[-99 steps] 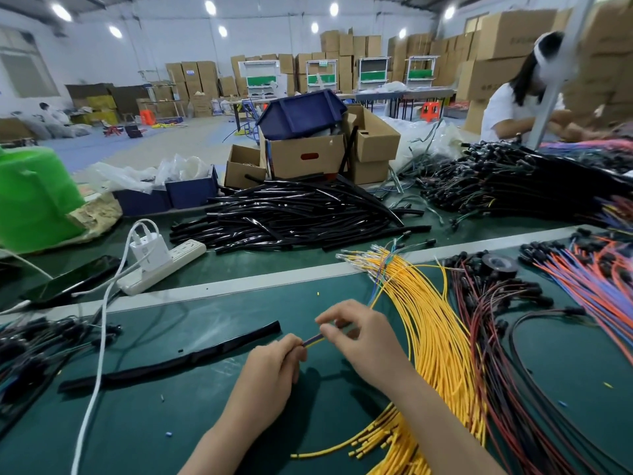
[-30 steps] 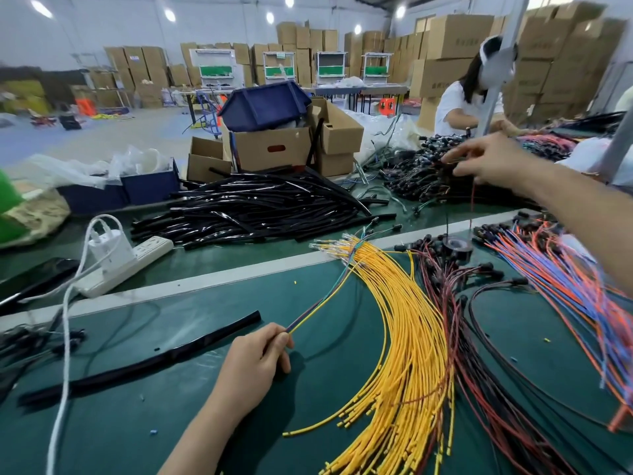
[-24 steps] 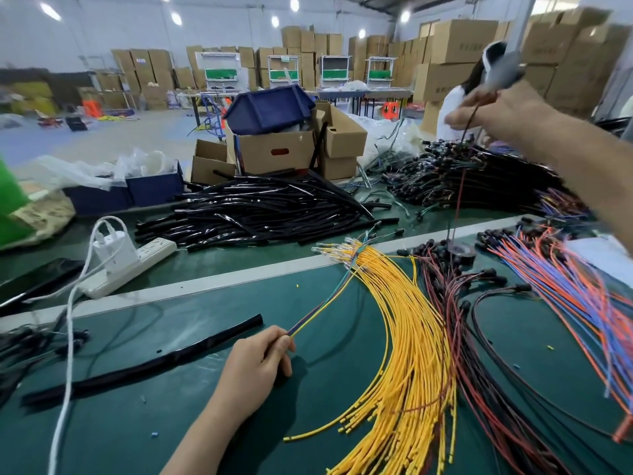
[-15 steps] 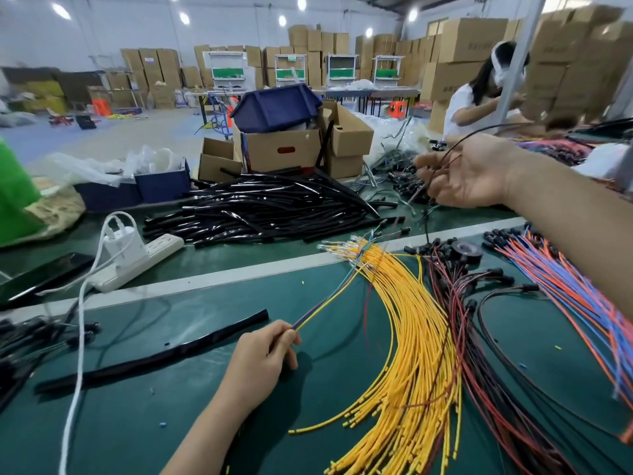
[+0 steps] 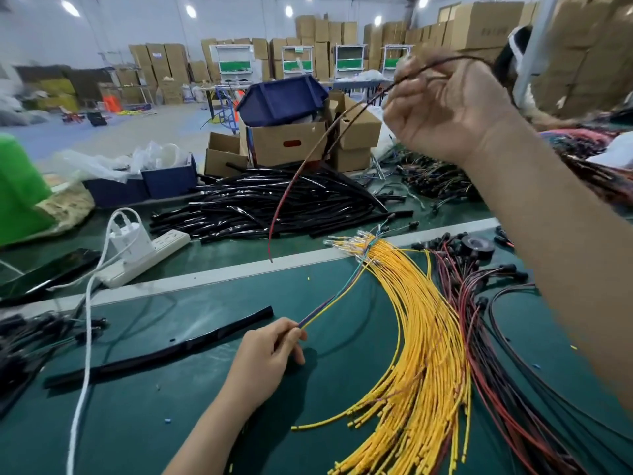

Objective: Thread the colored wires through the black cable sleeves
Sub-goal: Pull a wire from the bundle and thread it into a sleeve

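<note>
Head view: raised right hand [image 5: 445,108] pinches a dangling red-black wire [image 5: 294,186]; left hand [image 5: 265,358], low on the table, grips colored wires [image 5: 329,303].

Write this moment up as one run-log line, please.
left hand: pinches thin wire bundle | right hand: holds red-black wire raised | black sleeve: on mat, untouched

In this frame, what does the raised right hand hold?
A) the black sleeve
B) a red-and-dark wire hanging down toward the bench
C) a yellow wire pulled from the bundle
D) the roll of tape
B: the right hand has its grip closed round a red-and-dark wire that curves down from it, while the black sleeve lies untouched on the bench.
</note>
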A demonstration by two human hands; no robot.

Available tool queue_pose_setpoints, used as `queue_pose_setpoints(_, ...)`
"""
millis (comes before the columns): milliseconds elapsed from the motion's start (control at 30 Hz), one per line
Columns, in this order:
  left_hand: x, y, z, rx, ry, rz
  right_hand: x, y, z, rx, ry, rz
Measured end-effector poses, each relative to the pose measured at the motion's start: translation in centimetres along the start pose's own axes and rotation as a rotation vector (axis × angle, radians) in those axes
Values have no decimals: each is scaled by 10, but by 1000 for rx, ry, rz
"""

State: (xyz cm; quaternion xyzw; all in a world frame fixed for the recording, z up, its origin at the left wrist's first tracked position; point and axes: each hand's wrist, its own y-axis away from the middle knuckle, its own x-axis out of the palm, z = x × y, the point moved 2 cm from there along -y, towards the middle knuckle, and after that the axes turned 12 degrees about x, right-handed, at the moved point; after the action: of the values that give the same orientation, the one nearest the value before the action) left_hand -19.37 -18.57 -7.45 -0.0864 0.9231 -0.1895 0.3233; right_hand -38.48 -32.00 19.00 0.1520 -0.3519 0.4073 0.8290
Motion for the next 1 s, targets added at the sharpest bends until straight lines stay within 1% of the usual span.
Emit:
queue_pose_setpoints(67, 2, 1, -1, -5, 9, 1, -9, -7, -12, 52, 7, -18)
queue_pose_setpoints(133, 2, -1, -1, -17, 12, 4, -30, -14, -35, 189, 51, -81)
queue_pose_setpoints(200, 1, -3, -2, -17, 0, 3, -60, -18, -65, 347, 52, -222)
queue_pose_setpoints(267, 0, -4, -5, 11, -5, -11, -99, -19, -92, 411, -28, -417)
queue_pose_setpoints(333, 0, -4, -7, 4, 8, -16, -134, -17, -113, 398, -154, -566)
queue_pose_setpoints(400, 0, -4, -7, -8, 2, -6, -152, -15, -124, 350, -245, -622)
queue_pose_setpoints(467, -1, -3, -6, -11, 1, -1, -158, -17, -127, 276, -287, -637)
queue_pose_setpoints(533, -4, -3, -5, -13, 19, -37, -152, -21, -128, 258, -211, -648)
queue_pose_setpoints(600, -4, -2, -5, -10, 22, -77, -148, -22, -128, 266, -55, -703)
queue_pose_setpoints(633, -3, -2, -5, -8, 14, -83, -148, -23, -128, 241, -3, -724)
queue_pose_setpoints(667, -1, -2, -7, -10, 5, -88, -149, -24, -127, 187, 1, -743)
queue_pose_setpoints(733, 1, -1, -9, 1, -33, -119, -151, -26, -127, 59, -82, -757)
queue_pose_setpoints(800, 0, -1, -13, 52, -119, -189, -153, -29, -129, -40, -132, -761)
queue_pose_setpoints(833, -1, -2, -16, 76, -181, -225, -157, -28, -130, -76, -108, -780)
queue_pose_setpoints(900, -4, 0, -19, 80, -299, -278, -164, -27, -139, -99, -28, -803)
queue_pose_setpoints(1000, -5, 1, -19, 65, -419, -239, -178, -22, -158, -51, 25, -781)
